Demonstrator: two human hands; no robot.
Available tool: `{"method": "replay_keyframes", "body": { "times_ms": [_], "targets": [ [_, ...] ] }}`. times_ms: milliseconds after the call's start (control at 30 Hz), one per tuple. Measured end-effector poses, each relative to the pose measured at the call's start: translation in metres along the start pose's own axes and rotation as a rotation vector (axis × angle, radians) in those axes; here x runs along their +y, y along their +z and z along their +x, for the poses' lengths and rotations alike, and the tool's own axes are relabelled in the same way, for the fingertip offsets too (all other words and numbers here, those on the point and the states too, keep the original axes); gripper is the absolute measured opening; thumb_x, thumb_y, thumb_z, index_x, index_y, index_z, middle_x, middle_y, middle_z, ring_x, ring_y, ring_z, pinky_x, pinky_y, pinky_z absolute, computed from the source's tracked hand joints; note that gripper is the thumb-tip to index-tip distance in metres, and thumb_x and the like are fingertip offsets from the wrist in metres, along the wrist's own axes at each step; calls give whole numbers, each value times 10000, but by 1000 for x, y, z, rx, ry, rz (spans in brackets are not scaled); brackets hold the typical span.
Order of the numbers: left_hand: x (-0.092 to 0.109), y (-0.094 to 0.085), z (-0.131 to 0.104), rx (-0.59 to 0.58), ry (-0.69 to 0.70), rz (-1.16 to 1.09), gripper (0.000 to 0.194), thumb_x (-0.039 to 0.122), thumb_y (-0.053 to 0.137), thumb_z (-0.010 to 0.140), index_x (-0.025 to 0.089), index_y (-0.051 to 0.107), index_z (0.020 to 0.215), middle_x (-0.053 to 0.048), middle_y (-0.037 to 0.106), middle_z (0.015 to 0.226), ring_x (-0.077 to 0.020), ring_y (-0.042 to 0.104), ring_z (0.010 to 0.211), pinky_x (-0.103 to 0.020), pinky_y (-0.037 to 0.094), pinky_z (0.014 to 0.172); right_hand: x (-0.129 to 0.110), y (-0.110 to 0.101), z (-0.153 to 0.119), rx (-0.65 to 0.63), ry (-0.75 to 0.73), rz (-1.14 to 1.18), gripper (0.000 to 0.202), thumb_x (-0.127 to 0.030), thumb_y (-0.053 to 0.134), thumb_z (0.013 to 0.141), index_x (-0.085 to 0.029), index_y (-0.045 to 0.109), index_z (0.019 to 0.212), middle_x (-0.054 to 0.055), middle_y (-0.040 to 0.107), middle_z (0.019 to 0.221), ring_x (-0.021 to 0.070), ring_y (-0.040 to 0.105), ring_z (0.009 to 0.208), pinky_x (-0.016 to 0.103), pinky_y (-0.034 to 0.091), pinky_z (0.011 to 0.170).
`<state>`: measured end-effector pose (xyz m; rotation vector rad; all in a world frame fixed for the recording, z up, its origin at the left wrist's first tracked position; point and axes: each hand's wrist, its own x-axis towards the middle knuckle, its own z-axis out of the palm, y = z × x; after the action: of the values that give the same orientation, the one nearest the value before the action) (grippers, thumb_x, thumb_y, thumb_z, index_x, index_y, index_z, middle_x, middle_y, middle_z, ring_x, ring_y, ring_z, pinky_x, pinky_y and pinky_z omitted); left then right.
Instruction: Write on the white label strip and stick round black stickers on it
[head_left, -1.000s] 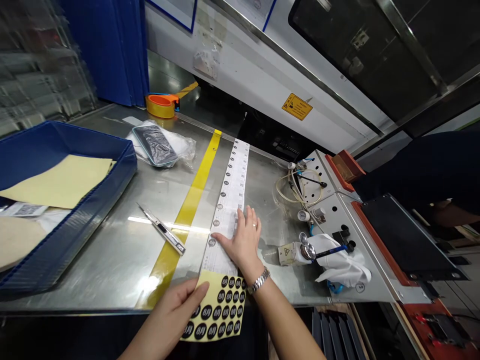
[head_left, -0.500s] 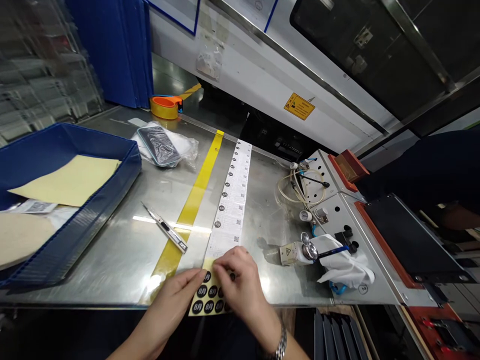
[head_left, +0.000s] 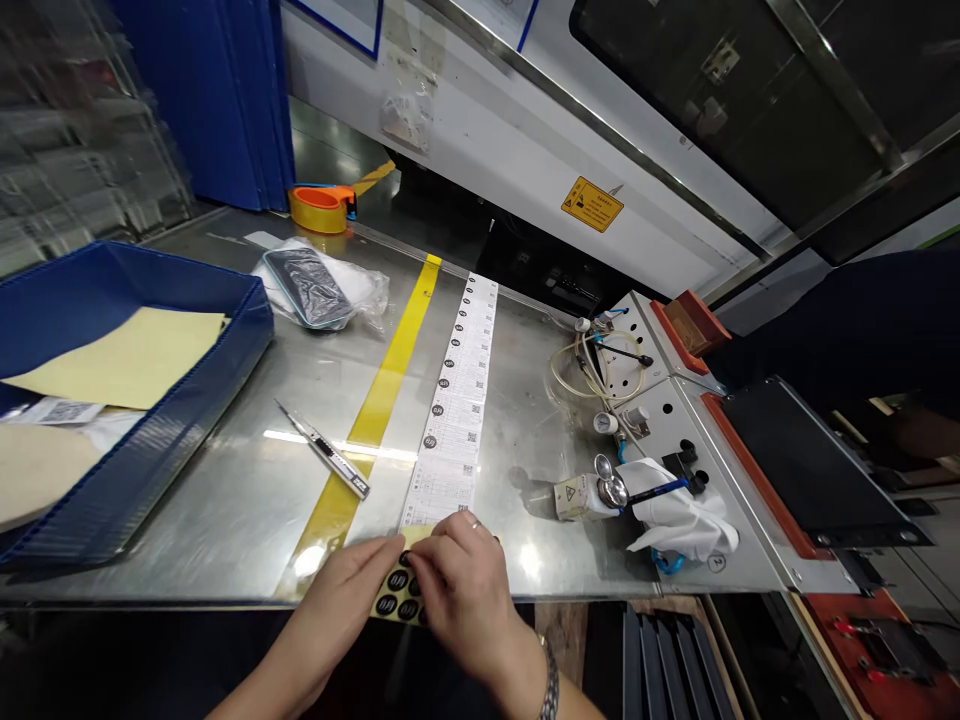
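A yellow-backed sheet of round black stickers (head_left: 393, 592) lies at the front edge of the metal table. My left hand (head_left: 341, 595) grips its left side between thumb and fingers. Over the sheet's upper part, my right hand (head_left: 466, 585) has thumb and forefinger pinched at a round black sticker (head_left: 405, 558) in the top row; whether the sticker has lifted is hidden by the fingers. Just beyond both hands runs a long strip of white printed labels (head_left: 448, 455). Most of these labels bear a black round sticker on their left side.
Left of the strip lies a utility knife (head_left: 330, 455), across yellow floor-style tape (head_left: 390, 380). A blue bin (head_left: 202, 410) with papers stands at left, a bagged dark device (head_left: 309, 287) and tape dispenser (head_left: 322, 208) behind. To the right are a pump bottle (head_left: 581, 496) and white cloth (head_left: 679, 505).
My right hand has shifted left across the sheet, its fingertips now at the top-left sticker and covering more of the sheet. My left hand still grips the sheet. The view has shifted slightly.
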<state>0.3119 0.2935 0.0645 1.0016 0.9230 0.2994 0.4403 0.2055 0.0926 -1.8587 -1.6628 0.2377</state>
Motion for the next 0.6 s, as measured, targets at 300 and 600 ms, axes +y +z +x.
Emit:
{"method": "replay_keyframes", "body": {
  "times_ms": [300,600],
  "targets": [
    [2,2,-2,30,-25,81,404,540,710,705,187,582,556,5,589,568,-190,533,591,-267,383,537,39,-8,52,-33,308,219,101,-180,558,917,-204,601,829,18,616,852,155,580,758,272,475,675],
    [-2,3,0,-113,-61,-68,318,452,752,690,175,596,689,4,636,629,-163,548,624,-241,387,589,48,11,78,-192,383,106,90,-136,648,863,-194,635,795,-2,627,832,145,574,756,272,452,707]
  ]
}}
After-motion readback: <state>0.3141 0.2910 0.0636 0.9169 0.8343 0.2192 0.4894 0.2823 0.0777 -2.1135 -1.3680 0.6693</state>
